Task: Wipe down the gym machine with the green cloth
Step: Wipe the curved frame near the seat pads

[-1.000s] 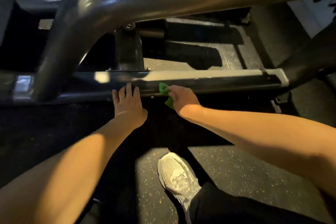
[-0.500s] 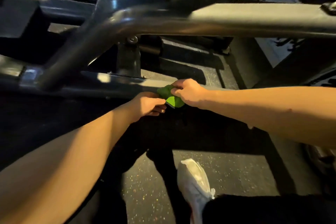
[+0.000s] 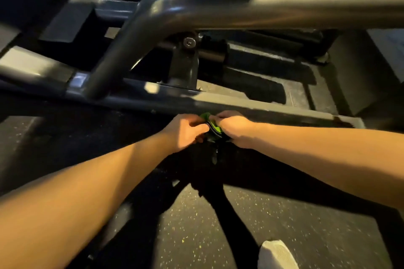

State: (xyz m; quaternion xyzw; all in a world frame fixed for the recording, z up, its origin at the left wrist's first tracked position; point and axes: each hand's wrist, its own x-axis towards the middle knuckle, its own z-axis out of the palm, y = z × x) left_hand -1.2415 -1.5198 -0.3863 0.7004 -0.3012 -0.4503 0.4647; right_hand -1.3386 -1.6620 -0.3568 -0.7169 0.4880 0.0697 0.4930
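Head view: both hands meet just in front of the low, dark rectangular steel frame rail (image 3: 251, 108) of the gym machine, and the small crumpled bright-green cloth (image 3: 211, 124) is pinched between them. The left hand (image 3: 185, 130) closes its fingers on the cloth's near edge; the right hand (image 3: 235, 128) grips the far side, knuckles close to the rail. The step in hand looks like refolding the cloth. To do it well, spread it flat into a fresh pad, keep one hand clamped on it throughout, then press it along the rail's top face. The thick curved grey steel tube (image 3: 196, 6) overhead limits headroom.
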